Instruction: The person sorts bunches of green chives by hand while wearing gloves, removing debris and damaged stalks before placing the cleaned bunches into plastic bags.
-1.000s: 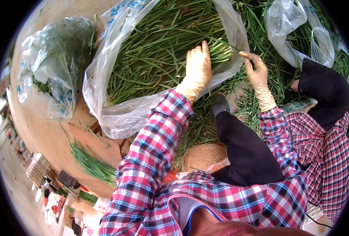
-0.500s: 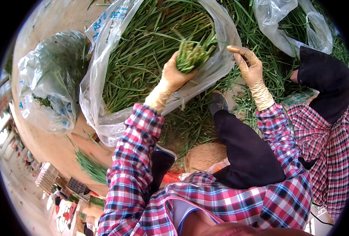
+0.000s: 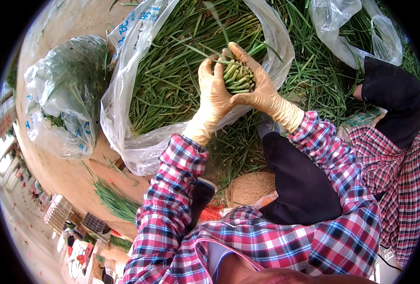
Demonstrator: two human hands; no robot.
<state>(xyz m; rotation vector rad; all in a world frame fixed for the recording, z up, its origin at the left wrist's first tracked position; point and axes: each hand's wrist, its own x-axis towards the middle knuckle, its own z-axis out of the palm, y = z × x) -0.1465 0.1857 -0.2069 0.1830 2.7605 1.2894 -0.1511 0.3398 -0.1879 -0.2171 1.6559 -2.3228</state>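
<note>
A bunch of garlic chives (image 3: 239, 78) is gripped between both hands, its pale green cut ends facing me. My left hand (image 3: 213, 92), in a cream-coloured thin glove, wraps the bunch's left side with its fingers. From the right, my right hand (image 3: 263, 87), gloved the same way, curls round the bunch with fingers over the top and thumb below. One thin blade sticks up from the bunch above my fingers. Just beneath my hands lies a large clear plastic bag (image 3: 113, 113), spread wide and holding many more long green chives (image 3: 165, 80).
To the left stands a filled clear bag (image 3: 61, 128). Loose chives (image 3: 113, 196) lie on boards below it. A woven straw seat (image 3: 251, 188) is between my legs. At right, a person in plaid (image 3: 385, 156) sits close by, with another plastic bag (image 3: 330, 33) beyond.
My right hand has moved left from beside the bag and closed round the bunch, which my left hand held alone before. The bunch has turned so its cut ends face me.
</note>
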